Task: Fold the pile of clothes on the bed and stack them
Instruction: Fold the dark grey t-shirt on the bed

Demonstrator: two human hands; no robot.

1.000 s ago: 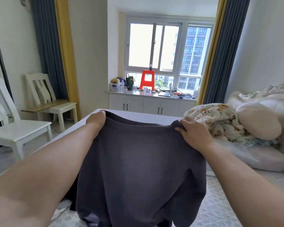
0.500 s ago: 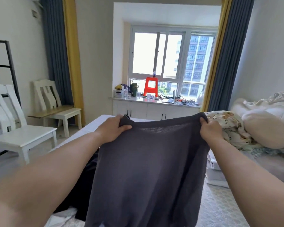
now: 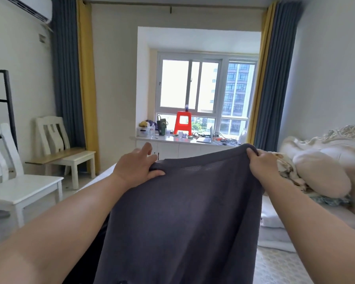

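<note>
Holding the shirt (image 3: 184, 212) taut, left hand (image 3: 135, 171) pinches one top corner, right hand (image 3: 261, 163) grips the other; lay it flat on the bed (image 3: 285, 267) before folding.

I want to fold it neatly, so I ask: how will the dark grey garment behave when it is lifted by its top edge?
Probably floppy: the dark grey knit garment sags between the left hand and the right hand and hangs in soft folds. Likely light, since a pinch at each corner holds it up. Its fine mesh band suggests thin cloth that may stretch.
</note>
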